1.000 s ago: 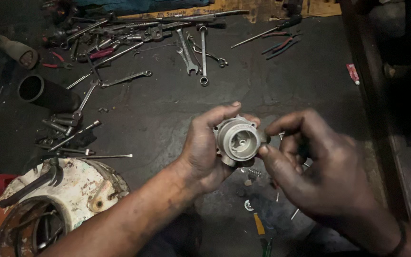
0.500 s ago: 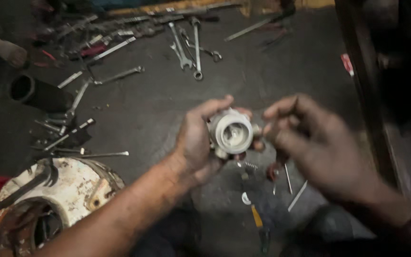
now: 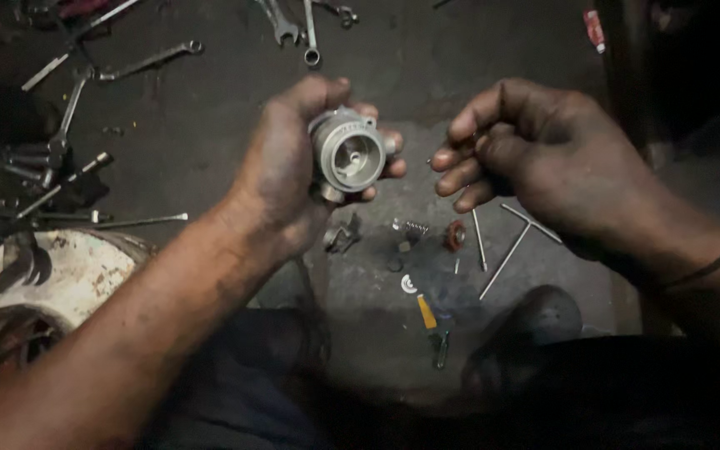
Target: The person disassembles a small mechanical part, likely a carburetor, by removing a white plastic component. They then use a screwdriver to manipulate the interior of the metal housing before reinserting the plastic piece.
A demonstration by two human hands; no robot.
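Left hand [image 3: 293, 179] fingers wrap a grey metal housing [image 3: 347, 154]; right hand [image 3: 535, 158] fingers pinch something tiny, unidentifiable. Risk: it drops among the small parts [image 3: 427, 242] at 6 o'clock.

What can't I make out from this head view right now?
- Right hand: its curled fingers hide whatever they pinch.
- Grey metal housing: its back and underside are covered by the left hand.
- Small parts on the floor: too small and dim to identify, apart from a spring.
- Spanners: cut off by the top edge.
- White round casing: cut off at left.
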